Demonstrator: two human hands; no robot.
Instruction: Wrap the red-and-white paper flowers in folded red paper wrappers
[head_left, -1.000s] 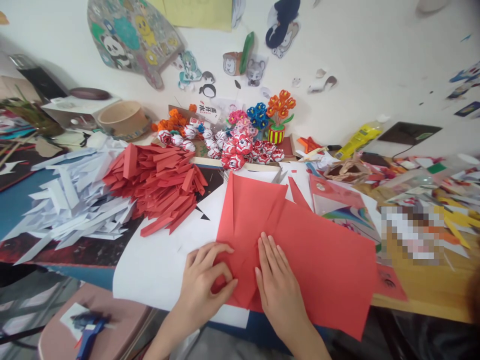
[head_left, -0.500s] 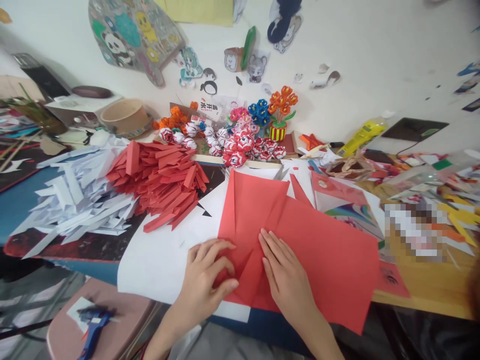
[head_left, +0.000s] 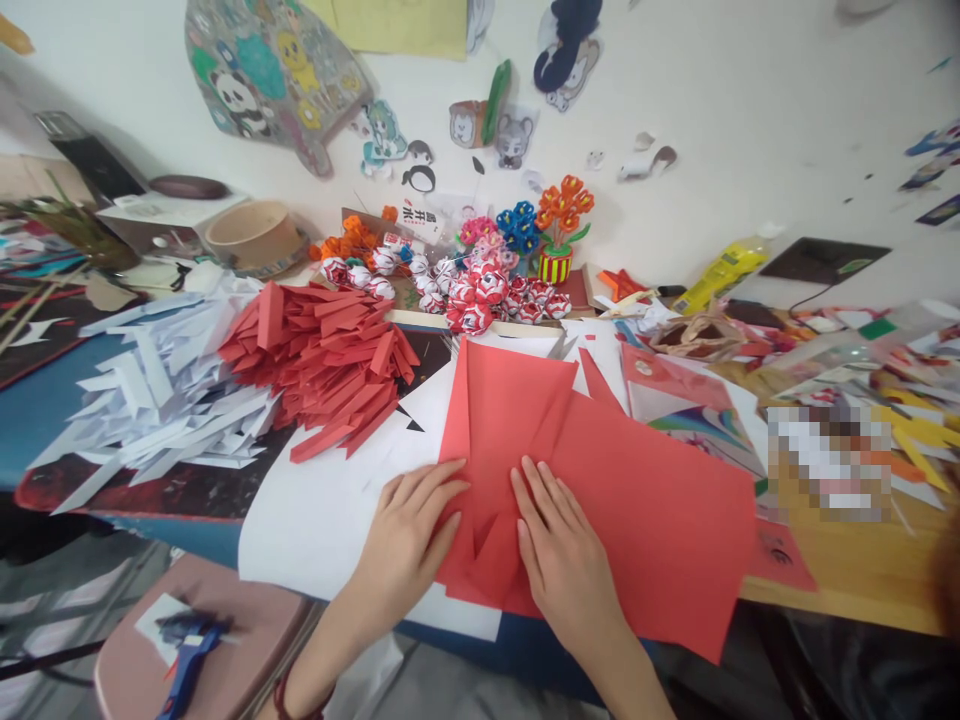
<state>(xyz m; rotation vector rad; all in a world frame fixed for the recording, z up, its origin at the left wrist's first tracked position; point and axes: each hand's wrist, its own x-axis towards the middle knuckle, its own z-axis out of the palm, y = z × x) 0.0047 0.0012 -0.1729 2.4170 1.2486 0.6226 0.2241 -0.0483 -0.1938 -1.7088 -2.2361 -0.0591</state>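
Observation:
A sheet of red paper (head_left: 517, 400) with creased, folded-over sides lies in front of me on top of more red paper (head_left: 660, 520). My left hand (head_left: 412, 530) rests at its left edge, fingertips touching the fold and thumb apart. Stretched flat, the fingers of my right hand (head_left: 559, 535) press on the folded right side. Between the two hands the near part of the sheet bends up in a loose flap. Beneath it all spreads a large white sheet (head_left: 315, 525).
Piles of folded white strips (head_left: 165, 390) and red strips (head_left: 322, 350) lie to the left. Paper flowers (head_left: 480, 295) line the back by the wall. A blue glue gun (head_left: 187, 660) sits on a pink stool (head_left: 247, 610). Scraps and a yellow bottle (head_left: 720, 272) are at the right.
My left hand has moved up and its fingers have straightened against the left fold. The near flap has shifted left. My right hand has slid slightly left.

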